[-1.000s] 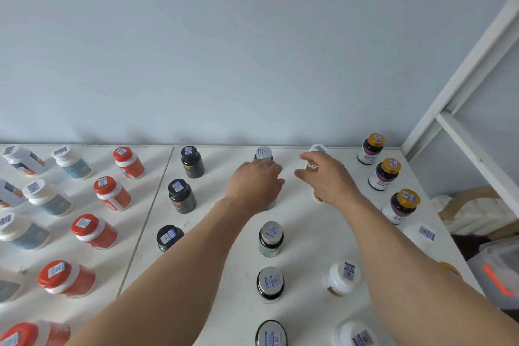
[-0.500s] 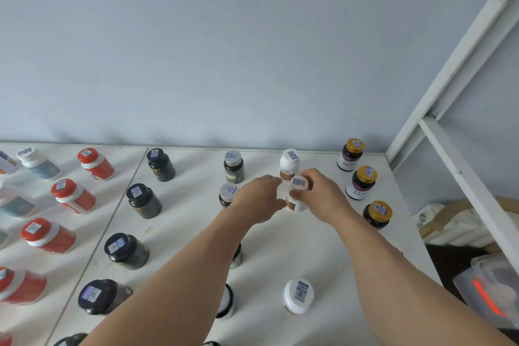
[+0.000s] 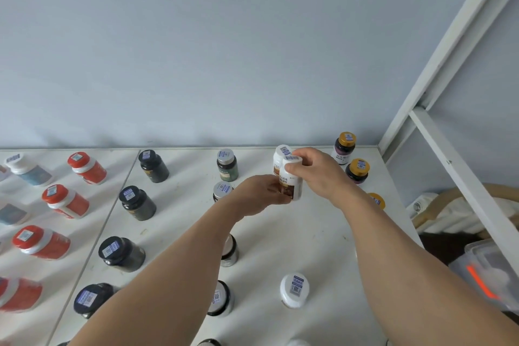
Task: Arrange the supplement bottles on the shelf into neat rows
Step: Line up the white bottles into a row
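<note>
Holding a white bottle with a brown label between them, both hands meet above the back of the white shelf. The right hand curls its fingers over the bottle's white cap from the 3 o'clock side, pinching it. The left hand wraps the lower body from the 9 o'clock side, thumb on the label. The bottle is upright and looks lifted off the shelf, though its base is hidden by the left hand.

Just behind it at 12 o'clock stands a second white bottle, partly covered. At 3 o'clock, near the shelf's right edge, gold-capped dark bottles run in a row toward the viewer. At 9 o'clock silver-capped bottles form another row, the nearer ones partly hidden under the left forearm. Farther toward 9 o'clock stand black bottles, then red bottles with white bases on the next panel. At 6 o'clock a lone white-capped bottle stands between the two forearms. A white frame post slants up at the shelf's right end.
</note>
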`<state>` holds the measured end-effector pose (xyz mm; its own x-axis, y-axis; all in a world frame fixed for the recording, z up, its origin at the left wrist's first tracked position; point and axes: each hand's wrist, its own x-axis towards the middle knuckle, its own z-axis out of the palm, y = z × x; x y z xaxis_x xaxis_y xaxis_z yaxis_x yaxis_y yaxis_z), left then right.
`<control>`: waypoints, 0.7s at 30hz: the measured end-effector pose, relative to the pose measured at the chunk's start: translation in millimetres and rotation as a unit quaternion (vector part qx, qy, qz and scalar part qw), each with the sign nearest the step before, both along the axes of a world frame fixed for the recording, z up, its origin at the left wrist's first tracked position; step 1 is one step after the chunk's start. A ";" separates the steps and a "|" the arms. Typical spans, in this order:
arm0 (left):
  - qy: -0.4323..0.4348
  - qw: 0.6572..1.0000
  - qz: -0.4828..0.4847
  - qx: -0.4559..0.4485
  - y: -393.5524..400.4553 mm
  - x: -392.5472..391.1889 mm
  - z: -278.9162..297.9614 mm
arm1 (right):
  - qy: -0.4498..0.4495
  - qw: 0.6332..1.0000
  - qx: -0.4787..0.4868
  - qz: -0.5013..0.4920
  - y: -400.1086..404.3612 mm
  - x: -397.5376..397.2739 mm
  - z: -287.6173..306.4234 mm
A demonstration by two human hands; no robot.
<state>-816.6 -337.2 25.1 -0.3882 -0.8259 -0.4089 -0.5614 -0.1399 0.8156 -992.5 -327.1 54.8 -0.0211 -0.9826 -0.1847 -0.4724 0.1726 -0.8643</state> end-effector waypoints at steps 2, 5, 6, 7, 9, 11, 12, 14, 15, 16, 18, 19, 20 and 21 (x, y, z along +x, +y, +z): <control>0.013 1.000 -0.005 0.003 0.0 1.0 2.7 | 0.005 1.000 -0.001 -0.004 -0.4 1.8 2.9; 0.012 1.000 -0.008 0.000 -1.7 1.6 3.6 | 0.006 1.000 -0.002 -0.006 -1.5 1.8 3.3; 0.011 1.000 -0.008 0.001 -2.3 1.6 3.7 | 0.007 1.000 -0.003 -0.005 -1.6 1.8 3.8; 0.010 1.000 -0.008 0.001 -3.0 1.6 3.4 | 0.009 1.000 -0.004 -0.003 -1.5 2.0 4.8; -0.006 1.000 -0.011 -0.009 -3.7 0.9 2.0 | 0.012 1.000 -0.005 0.001 -1.1 1.1 4.4; -0.066 0.996 -0.033 -0.049 -4.2 -0.4 1.1 | 0.014 1.000 0.002 0.002 -0.1 -0.2 -0.1; -0.117 0.988 -0.054 -0.086 -4.4 -0.8 1.0 | 0.015 1.000 0.006 0.002 0.9 -0.6 -3.7; -0.248 0.946 -0.110 -0.180 -4.4 -1.6 1.8 | 0.016 1.000 0.015 0.003 4.1 -0.7 -13.4; -0.304 0.915 -0.137 -0.224 -4.4 -2.2 2.4 | 0.016 1.000 0.019 0.003 6.5 -0.3 -18.0; -0.342 0.890 -0.157 -0.257 -4.7 -2.8 2.2 | 0.015 1.000 0.022 0.004 9.4 0.3 -21.8; -0.374 0.863 -0.174 -0.292 -5.3 -5.0 -0.4 | 0.016 0.999 0.029 0.006 15.0 1.4 -28.9; -0.381 0.856 -0.177 -0.300 -5.0 -6.0 -1.5 | 0.015 0.999 0.031 0.007 18.0 2.0 -31.5; -0.387 0.853 -0.178 -0.303 -4.4 -6.7 -2.5 | 0.014 0.999 0.033 0.008 20.2 2.3 -34.5; -0.390 0.851 -0.179 -0.303 -3.9 -6.8 -3.7 | 0.013 0.999 0.037 0.010 22.3 2.5 -37.3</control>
<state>-823.4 -341.1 21.4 -0.4655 -0.8626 -0.1981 -0.8829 0.4682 0.0363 -990.0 -304.9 17.5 -0.0084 -0.9667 -0.2556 -0.4989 0.2256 -0.8368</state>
